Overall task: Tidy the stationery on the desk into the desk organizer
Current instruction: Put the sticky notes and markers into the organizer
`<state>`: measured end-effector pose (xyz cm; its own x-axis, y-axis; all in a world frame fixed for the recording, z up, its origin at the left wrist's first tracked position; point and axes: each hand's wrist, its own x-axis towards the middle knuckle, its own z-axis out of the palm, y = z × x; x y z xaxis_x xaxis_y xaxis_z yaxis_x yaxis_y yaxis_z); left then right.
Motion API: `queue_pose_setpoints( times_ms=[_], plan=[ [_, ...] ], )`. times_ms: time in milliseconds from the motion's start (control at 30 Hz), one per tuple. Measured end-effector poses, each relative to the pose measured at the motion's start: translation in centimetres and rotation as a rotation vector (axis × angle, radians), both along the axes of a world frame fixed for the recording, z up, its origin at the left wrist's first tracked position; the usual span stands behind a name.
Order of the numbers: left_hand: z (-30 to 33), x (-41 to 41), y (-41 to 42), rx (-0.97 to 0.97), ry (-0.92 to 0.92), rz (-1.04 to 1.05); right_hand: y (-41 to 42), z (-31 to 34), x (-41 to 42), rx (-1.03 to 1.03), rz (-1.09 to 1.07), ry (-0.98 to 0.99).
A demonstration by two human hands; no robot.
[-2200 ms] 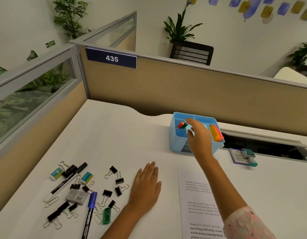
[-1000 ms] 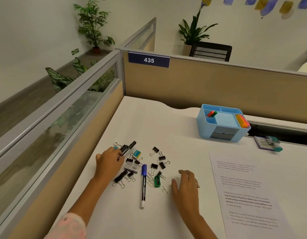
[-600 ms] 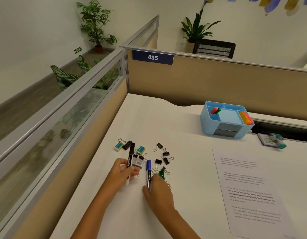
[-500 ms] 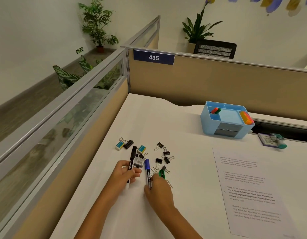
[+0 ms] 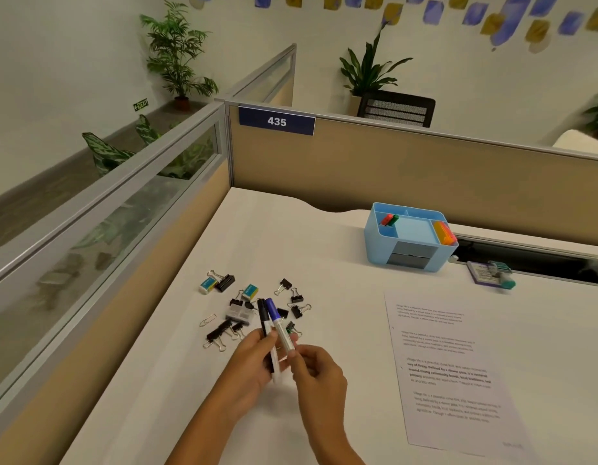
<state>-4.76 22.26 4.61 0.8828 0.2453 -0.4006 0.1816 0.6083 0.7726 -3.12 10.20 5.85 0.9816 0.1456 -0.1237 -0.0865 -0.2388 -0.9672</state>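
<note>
Markers: blue marker (image 5: 276,322) and black marker (image 5: 263,317), light, stiff, slick barrels; hold mid-barrel.
Left hand (image 5: 254,364): grips black marker.
Right hand (image 5: 316,372): pinches blue marker.
Organizer (image 5: 378,245): at two o'clock.

2 markers (image 5: 274,317), 2 erasers (image 5: 208,284), 1 paper clip (image 5: 207,319), roughly 10 binder clips (image 5: 225,282), 1 organizer (image 5: 374,243), 1 printed sheet (image 5: 458,380), 2 hands (image 5: 254,367).

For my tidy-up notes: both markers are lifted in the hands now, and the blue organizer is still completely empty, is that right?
Not quite. The blue organizer is not empty: the head view shows red and green items in its left compartment and orange ones at its right. The black marker and blue marker are indeed lifted.
</note>
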Motion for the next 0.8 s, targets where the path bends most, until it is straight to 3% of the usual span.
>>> queue_pose_setpoints(
  times_ms=[367,600,800],
  plan=[
    [1.1,2.0,-5.9,0.013,-0.046,-0.099,-6.1,0.3,1.8,-0.034,0.075,-0.046],
    [1.4,4.1,-6.8,0.097,0.013,-0.24,-9.5,2.0,7.5,0.03,-0.01,-0.059],
    [1.8,7.4,-6.8,0.497,0.063,-0.517,-10.9,4.5,14.4,-0.133,0.474,0.078]
  ],
)
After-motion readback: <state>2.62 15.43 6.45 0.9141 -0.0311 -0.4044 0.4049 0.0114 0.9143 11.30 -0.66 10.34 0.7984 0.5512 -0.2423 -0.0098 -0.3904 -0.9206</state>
